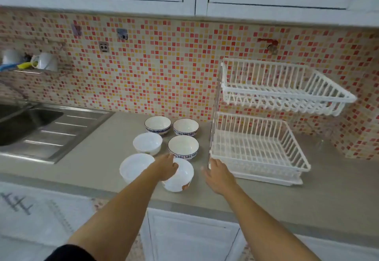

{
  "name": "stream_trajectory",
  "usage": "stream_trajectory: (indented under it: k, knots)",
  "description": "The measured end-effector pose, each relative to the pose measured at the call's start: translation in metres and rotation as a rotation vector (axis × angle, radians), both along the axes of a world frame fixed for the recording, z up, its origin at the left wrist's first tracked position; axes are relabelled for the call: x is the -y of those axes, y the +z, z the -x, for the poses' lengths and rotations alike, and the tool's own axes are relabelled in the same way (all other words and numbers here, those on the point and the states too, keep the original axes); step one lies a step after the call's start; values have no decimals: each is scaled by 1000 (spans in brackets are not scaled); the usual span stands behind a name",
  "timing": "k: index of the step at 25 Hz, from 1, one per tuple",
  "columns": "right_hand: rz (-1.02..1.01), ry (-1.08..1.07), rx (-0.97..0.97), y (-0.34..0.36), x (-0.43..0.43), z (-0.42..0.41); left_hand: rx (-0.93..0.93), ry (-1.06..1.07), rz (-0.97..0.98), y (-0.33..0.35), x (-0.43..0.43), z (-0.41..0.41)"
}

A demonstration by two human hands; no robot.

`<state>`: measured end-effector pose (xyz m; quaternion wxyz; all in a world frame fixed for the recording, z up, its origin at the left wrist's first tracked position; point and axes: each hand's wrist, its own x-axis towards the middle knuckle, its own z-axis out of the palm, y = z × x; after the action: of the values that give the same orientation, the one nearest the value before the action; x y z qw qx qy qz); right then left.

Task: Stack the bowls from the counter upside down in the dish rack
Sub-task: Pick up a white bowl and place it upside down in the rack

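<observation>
Head view: left hand (166, 168) fingers clamp nearest bowl (180, 176); right hand (217, 175) fingers apart beside dish rack (258, 152).

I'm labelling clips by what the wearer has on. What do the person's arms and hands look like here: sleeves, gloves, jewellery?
Both forearms are bare, with no gloves on the left hand or the right hand. No watch, bracelet or ring shows on either. The only clothing visible is a dark, black-looking sleeve edge high on the left arm, at the bottom of the picture. The right arm shows no sleeve in view.
</observation>
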<state>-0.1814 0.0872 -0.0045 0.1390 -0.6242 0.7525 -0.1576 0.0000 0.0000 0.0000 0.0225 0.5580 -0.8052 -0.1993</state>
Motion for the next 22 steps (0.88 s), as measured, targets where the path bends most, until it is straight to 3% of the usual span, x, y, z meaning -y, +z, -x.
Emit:
stream_trajectory:
  k: [5, 8, 11, 14, 17, 22]
  knots:
    - [-163, -111, 188, -49, 28, -24, 11, 55, -92, -41, 27, -15]
    - [-256, -214, 340, -71, 48, -37, 39, 34, -54, -66, 37, -9]
    - [-276, -338, 538, -85, 65, -43, 93, 21, -22, -87, 55, -5]
    - [-281, -329, 680, -86, 71, -52, 125, 30, -44, -90, 70, -4]
    - [-201, -283, 667, -93, 67, -54, 167, 5, -21, -81, 74, -1]
    - [17, -234, 707, -48, 67, -57, 266, -79, 310, -10, 93, 3]
